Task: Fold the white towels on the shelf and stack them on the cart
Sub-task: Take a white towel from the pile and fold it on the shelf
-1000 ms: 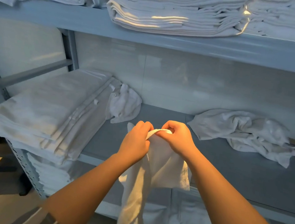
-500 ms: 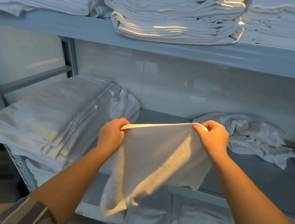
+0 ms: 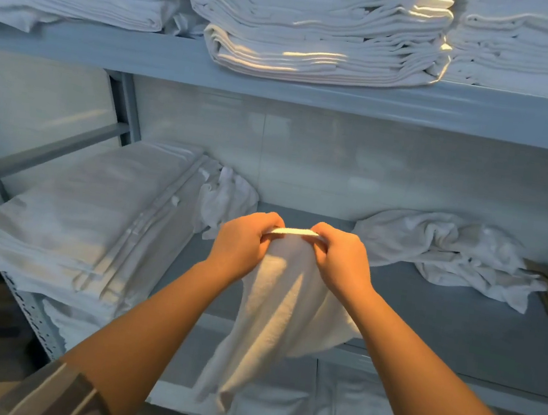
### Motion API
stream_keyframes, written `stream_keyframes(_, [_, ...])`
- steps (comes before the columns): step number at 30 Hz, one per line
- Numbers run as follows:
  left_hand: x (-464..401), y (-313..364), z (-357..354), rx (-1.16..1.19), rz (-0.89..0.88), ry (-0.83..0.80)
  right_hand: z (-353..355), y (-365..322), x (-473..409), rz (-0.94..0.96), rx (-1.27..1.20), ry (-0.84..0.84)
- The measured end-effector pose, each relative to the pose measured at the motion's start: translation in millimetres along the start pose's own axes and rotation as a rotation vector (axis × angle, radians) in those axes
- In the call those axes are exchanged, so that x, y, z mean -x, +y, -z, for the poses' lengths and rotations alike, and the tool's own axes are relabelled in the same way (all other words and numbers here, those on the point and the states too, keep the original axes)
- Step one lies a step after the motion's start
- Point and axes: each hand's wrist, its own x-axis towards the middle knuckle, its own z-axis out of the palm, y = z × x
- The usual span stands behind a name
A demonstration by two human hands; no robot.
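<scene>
At frame centre, left hand (image 3: 244,243) and right hand (image 3: 340,257) pinch the towel (image 3: 282,311) hem together, likely aligning corners for folding.

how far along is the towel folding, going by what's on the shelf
Early, it seems. In hand: one white towel, its top edge pinched between the left hand and the right hand, the rest hanging unfolded. Left: a crumpled pile on the shelf and a smaller crumpled towel behind the left hand. The folded stacks lie on the shelf; no cart is in view.
</scene>
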Motion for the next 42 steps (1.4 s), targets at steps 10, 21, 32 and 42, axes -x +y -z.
stream_keyframes(10, [15,-41,27,0.034,0.253,0.124,3,42,-3,-0.139,0.135,-0.187])
stream_keyframes(21, [7,-95,69,-0.101,0.498,0.298,36,97,13,-0.166,-0.015,-0.214])
stream_keyframes(32, [-8,-107,73,-0.114,0.568,0.333,17,160,39,-0.526,0.047,-0.285])
stream_keyframes(42, [-25,-38,10,0.166,0.314,-0.013,4,53,-20,-0.194,-0.184,-0.108])
